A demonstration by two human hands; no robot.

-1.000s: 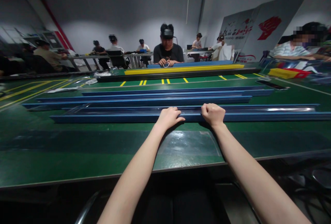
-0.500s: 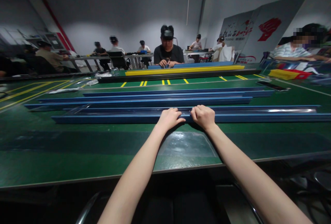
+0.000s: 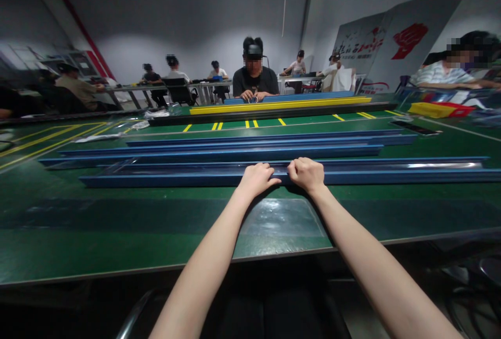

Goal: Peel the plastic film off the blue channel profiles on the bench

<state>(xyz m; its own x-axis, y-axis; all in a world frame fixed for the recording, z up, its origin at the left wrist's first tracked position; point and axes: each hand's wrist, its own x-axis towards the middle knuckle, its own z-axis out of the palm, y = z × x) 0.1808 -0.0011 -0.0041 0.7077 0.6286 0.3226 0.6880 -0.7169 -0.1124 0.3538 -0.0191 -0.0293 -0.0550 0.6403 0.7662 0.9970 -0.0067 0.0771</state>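
Observation:
A long blue channel-shaped strip [image 3: 188, 178] lies across the green table in front of me, with shiny clear film [image 3: 426, 165] in its trough. My left hand [image 3: 257, 177] is closed over the channel's middle, fingers curled into the trough and thumb along the near wall. Just right of it, my right hand [image 3: 307, 174] is bunched into a fist on the same channel, a small gap between the two. The fingertips of both hands are hidden. Nearer to me, a sheet of clear plastic [image 3: 279, 216] lies flat on the table.
Behind lie more blue channels [image 3: 219, 152], a black strip [image 3: 274, 114] and a yellow one [image 3: 282, 105]. A phone [image 3: 415, 128] and yellow and red trays [image 3: 434, 110] are at the right. A person [image 3: 254, 78] works opposite; others sit farther off. The table's near edge [image 3: 282, 254] is close.
Both hands keep their place and grip on the channel. The view has shifted very slightly; nothing else has visibly moved.

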